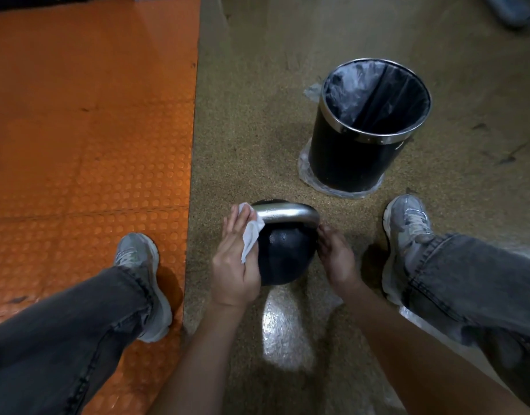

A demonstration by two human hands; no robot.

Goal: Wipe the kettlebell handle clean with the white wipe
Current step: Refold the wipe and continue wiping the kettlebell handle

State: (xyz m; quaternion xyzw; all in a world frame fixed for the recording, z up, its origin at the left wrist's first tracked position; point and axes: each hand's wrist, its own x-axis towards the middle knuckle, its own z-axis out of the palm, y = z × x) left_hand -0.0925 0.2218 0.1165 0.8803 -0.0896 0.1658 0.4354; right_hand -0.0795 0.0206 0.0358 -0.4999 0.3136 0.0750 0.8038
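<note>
Kettlebell handle (284,212) looks heavy, rigid, slick steel — left hand (235,265) presses the limp white wipe (251,235) on its left end, right hand (337,259) clasps its right end to steady it.

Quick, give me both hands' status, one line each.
Left hand: holds the white wipe against the left end of the kettlebell handle.
Right hand: fingers curled on the kettlebell by the handle's right end, steadying it.

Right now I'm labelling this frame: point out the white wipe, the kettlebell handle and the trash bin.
white wipe (251,235): head view, on the crumpled middle below the handle.
kettlebell handle (287,213): head view, on the top of the silver bar.
trash bin (341,157): head view, on its black outer wall.
</note>
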